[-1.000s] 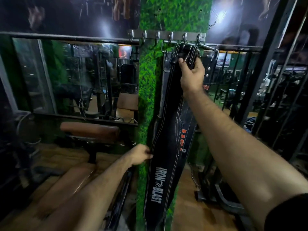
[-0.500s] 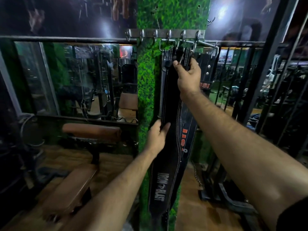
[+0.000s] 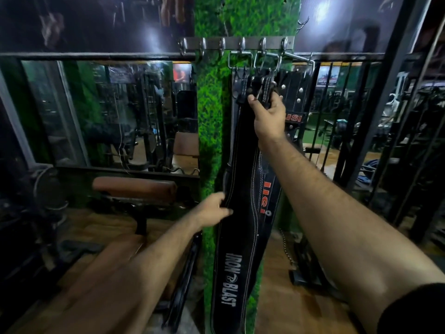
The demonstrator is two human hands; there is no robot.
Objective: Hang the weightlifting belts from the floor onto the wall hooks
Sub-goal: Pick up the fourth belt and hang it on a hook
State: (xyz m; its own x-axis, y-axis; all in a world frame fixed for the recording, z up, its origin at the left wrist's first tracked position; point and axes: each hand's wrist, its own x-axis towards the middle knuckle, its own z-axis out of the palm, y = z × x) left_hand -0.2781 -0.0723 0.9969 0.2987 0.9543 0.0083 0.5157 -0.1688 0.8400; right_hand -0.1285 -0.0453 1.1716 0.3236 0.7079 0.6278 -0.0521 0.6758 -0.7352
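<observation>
Right hand (image 3: 268,116) clamps belt (image 3: 243,179) top just below hook rail (image 3: 237,43) — long axis vertical; left hand (image 3: 212,209) pinches belt's left edge mid-length.

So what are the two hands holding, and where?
Both hold the Iron Blast belt: the right hand grips its top end by the buckle, the left hand pinches its left edge midway.

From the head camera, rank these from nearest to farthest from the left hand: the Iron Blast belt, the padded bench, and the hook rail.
1. Iron Blast belt: the left hand grips its left edge, on the green pillar.
2. Padded bench: to the hand's left, low by the mirror.
3. Hook rail: high on the pillar, well above the hand.
</observation>
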